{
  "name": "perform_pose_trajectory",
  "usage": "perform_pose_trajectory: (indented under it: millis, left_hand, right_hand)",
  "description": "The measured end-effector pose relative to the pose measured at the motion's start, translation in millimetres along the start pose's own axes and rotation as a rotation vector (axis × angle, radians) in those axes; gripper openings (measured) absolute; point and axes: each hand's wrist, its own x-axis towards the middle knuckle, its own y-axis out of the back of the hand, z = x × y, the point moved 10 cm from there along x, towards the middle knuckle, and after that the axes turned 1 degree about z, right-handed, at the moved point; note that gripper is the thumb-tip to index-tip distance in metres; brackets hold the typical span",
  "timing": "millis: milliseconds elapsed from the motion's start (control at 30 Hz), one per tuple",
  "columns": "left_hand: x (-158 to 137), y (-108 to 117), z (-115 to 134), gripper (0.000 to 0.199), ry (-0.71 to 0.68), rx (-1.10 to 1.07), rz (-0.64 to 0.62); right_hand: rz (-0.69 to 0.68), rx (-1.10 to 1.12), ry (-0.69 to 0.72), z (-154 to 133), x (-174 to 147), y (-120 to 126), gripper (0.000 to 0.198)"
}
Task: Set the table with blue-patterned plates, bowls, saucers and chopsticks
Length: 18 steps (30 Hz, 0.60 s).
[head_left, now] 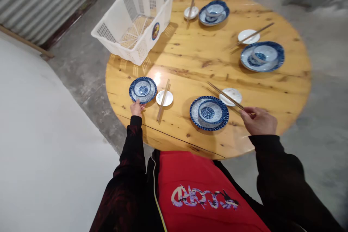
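Observation:
My left hand [137,108] grips the near rim of a blue-and-white plate [132,93] at the table's left side, with a small patterned bowl [143,88] sitting on it. A pair of chopsticks [226,95] is pinched by its near ends in my right hand [259,121]. Their far part passes over a small white saucer [234,95]; whether they touch it I cannot tell. Left of that hand stands another blue-rimmed plate [196,121] bearing a bowl [208,111]. Between my hands, chopsticks [163,100] rest across a white saucer [169,99].
A white plastic basket [146,49] stands at the round wooden table's [187,72] back left. Two more settings lie along the far side, with plates [280,56] [202,20], bowls, saucers and chopsticks. A white surface [49,134] fills the left, beside the concrete floor.

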Motion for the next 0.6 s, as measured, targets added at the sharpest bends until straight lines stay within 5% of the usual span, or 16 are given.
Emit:
perform_pose_trajectory:
  millis: [267,600]
  left_hand:
    - [10.8,-6.1,9.8,0.022,-0.003,0.091,-0.019]
    - [10.3,2.9,29.3,0.013,-0.183,0.461,0.061]
  right_hand:
    - [-0.028,0.061,-0.039,4.2,-37.6,-13.3,0.030]
    - [-0.214,0.061,-0.140,-1.6,-35.8,-80.1,0.042]
